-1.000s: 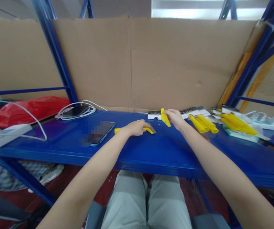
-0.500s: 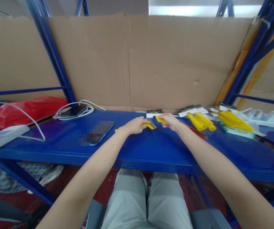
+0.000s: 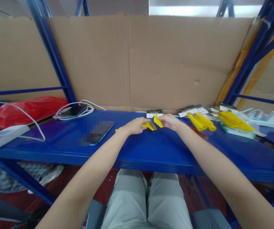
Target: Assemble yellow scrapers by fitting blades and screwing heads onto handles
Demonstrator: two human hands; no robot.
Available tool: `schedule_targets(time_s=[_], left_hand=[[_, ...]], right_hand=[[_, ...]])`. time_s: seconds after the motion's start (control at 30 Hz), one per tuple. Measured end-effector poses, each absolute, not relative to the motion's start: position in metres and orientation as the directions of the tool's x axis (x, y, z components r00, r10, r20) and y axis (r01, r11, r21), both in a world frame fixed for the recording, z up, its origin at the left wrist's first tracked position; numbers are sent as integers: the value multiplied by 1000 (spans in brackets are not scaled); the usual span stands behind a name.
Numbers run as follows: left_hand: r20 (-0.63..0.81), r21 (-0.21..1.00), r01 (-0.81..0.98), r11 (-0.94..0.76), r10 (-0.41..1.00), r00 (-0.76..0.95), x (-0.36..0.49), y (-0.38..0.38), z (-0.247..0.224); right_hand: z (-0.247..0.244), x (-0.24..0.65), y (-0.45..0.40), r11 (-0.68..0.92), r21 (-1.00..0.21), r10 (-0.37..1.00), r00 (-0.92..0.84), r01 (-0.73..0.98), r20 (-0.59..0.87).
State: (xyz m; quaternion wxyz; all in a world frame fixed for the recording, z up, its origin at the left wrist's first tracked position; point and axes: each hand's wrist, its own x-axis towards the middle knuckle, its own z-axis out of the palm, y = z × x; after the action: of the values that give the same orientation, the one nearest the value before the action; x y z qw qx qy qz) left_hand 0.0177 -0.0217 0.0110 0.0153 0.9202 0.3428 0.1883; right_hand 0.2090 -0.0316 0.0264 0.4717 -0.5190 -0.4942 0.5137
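My left hand [image 3: 135, 126] is closed on a yellow piece with a flat grey-brown end [image 3: 153, 126], held low over the blue table [image 3: 148, 149]. Its exact kind does not show. In my right hand [image 3: 171, 121], a bent yellow strip [image 3: 158, 121] is pinched between the fingers and points toward the left hand. The two yellow pieces are close together, with a small gap between them. A bit of yellow peeks out beside my left wrist. Just behind the hands lies a black-and-white card [image 3: 154, 113]. Both palms are hidden.
A phone [image 3: 101, 133] lies left of my hands; behind it is a coiled white cable [image 3: 89, 111]. To the right are yellow rolls [image 3: 200, 121], a red object [image 3: 198, 132], more cards [image 3: 187, 110] and a power strip [image 3: 266, 122]. Cardboard [image 3: 151, 63] stands along the back.
The yellow strip in my right hand has turned more upright and shifted slightly left. The right fingers have changed their grip. My left hand has barely moved.
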Motion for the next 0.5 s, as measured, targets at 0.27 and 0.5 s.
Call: schedule_targets(time_s=[0.27, 0.5], left_hand=[[331, 272, 640, -719, 694, 639, 20, -26, 12], [336, 310, 640, -703, 711, 618, 21, -26, 11]], right_hand=[[28, 201, -29, -106, -993, 994, 11, 50, -106], [27, 194, -29, -29, -996, 1000, -8, 86, -30]])
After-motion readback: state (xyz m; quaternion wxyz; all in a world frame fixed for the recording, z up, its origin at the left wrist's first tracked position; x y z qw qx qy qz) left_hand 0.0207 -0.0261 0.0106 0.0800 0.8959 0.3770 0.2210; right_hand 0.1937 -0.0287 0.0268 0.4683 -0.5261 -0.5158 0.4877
